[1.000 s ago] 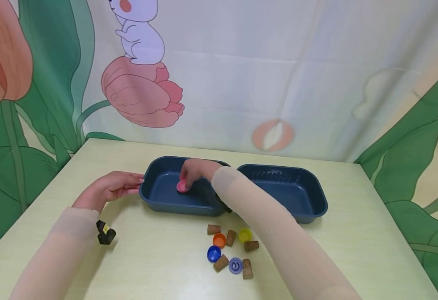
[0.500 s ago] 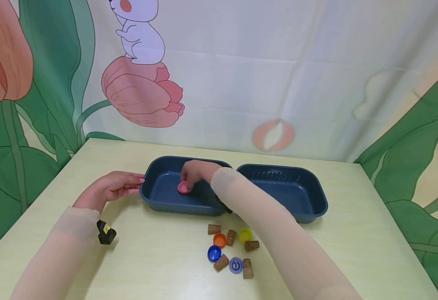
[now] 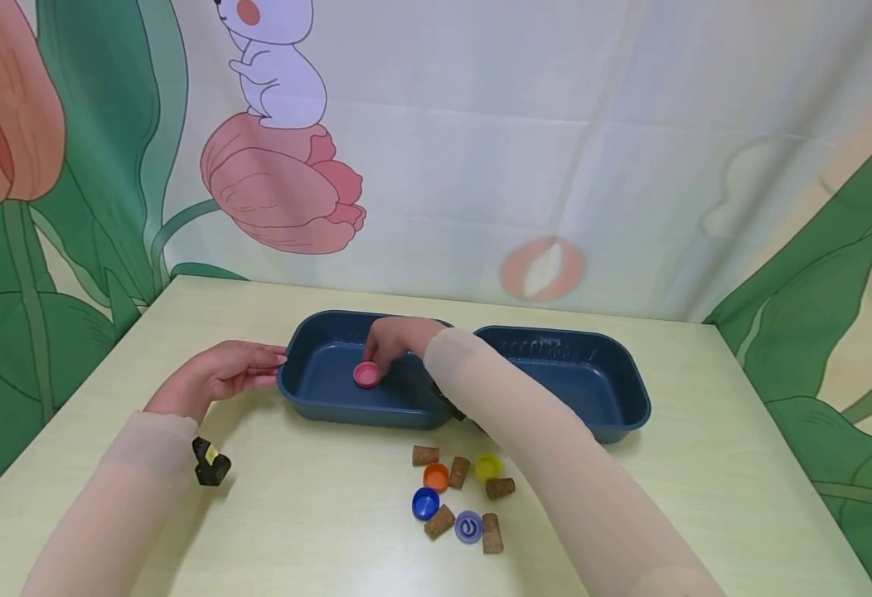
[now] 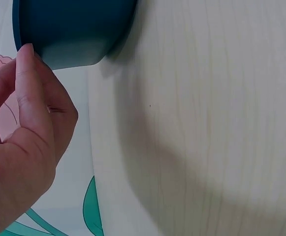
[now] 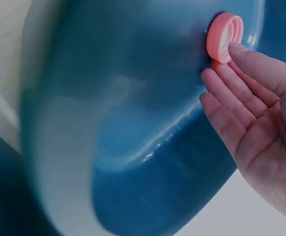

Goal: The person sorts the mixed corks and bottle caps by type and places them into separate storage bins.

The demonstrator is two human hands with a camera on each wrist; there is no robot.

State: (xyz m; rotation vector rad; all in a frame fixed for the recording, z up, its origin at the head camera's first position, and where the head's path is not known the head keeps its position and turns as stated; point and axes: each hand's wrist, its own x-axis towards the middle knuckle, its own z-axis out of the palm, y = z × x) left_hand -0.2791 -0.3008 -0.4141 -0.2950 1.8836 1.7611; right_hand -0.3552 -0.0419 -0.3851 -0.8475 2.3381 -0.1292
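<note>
A pink bottle cap lies low inside the left dark blue tray, close to the tray floor. My right hand reaches over this tray and pinches the cap's near edge. In the right wrist view, the thumb tip overlaps the rim of the cap, and a fingertip touches its side. At the tray's left end, my left hand holds the rim. The left wrist view has the thumb and fingers meeting at the tray's edge, part of which they hide.
A second dark blue tray stands to the right, partly behind the right sleeve. Nearer on the table lie several corks, an orange cap, a yellow cap, a blue cap and a purple cap.
The pink cap has shifted slightly right and nearer, and more of it shows. My right hand has moved a little to the right. The left hand keeps its place at the rim.
</note>
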